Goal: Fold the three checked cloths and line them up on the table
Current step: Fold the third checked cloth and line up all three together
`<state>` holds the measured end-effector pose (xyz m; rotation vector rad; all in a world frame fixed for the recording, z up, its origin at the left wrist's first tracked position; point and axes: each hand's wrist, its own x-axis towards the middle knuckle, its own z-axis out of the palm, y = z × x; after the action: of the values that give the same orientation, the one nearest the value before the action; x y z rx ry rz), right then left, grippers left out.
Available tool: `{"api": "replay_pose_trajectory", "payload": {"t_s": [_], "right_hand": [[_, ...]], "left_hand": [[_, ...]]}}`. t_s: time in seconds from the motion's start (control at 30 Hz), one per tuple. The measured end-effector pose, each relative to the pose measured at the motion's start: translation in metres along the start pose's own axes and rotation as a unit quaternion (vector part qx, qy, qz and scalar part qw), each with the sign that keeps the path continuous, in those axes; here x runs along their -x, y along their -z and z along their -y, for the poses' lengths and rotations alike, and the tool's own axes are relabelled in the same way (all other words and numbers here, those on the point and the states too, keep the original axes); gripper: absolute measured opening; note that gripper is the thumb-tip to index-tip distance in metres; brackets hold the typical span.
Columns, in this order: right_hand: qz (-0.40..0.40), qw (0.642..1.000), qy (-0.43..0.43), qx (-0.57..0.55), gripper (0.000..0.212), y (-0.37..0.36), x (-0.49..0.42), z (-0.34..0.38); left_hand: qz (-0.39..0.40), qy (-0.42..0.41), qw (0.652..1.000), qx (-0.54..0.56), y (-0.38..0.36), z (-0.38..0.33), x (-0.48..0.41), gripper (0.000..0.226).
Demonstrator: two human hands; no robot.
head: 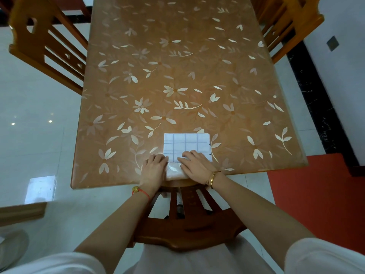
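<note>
Hands (173,169) on folded checked cloth (186,146)

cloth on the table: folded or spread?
Folded. The cloth is a compact rectangle with layered edges along its right side; both hands rest flat on its near edge.

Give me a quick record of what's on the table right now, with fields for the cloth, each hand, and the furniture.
cloth: one folded checked cloth, flat near the table's near edge; no others in view
left hand: palm down, fingers at the cloth's near-left corner
right hand: palm down on the cloth's near edge
table: floral cover
chairs: one in front of the person, one on each side
</note>
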<state>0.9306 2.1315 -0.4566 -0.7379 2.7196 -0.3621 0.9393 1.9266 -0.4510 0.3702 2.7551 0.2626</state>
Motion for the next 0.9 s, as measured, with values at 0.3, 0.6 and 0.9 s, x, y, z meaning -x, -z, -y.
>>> {"api": "replay_pose_trajectory", "payload": {"t_s": [0.3,0.6,0.9], "right_hand": [[-0.020,0.997,-0.069,-0.022,0.041,0.004,0.056,-0.054],[-0.172,0.978,-0.116,-0.029,0.023,0.022,0.021,-0.055],[-0.047,0.998,-0.044,-0.021,0.042,0.031,-0.074,-0.018]], "left_hand": [[0.006,0.012,1.000,-0.014,-0.005,-0.001,0.003,0.046],[-0.065,0.145,0.963,0.217,0.003,-0.006,-0.012,0.034],[-0.009,0.095,0.993,0.071,0.021,-0.008,-0.037,0.057]]}}
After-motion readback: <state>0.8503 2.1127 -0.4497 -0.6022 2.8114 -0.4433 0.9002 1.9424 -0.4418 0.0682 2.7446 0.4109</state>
